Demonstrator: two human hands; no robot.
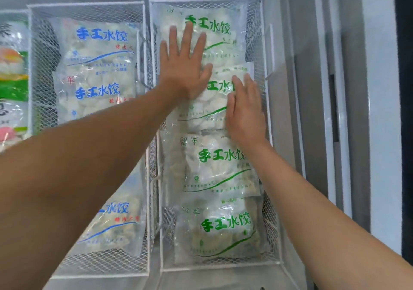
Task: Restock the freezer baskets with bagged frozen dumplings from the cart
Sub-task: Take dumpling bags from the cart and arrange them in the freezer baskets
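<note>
A white wire freezer basket (pixel 263 50) on the right holds several clear dumpling bags printed in green, lying in a row from far to near. My left hand (pixel 184 64) lies flat with fingers spread on the farthest green bag (pixel 223 32) and on the top edge of the second one. My right hand (pixel 244 111) rests palm down on the right side of the second green bag (pixel 205 113). Two more green bags (pixel 220 167) fill the near half. Neither hand grips anything.
The left wire basket (pixel 33 66) holds dumpling bags printed in blue (pixel 98 50), with my left forearm crossing over it. Other colourful frozen packs (pixel 13 77) lie at the far left. The grey freezer wall and frame (pixel 312 88) rise on the right.
</note>
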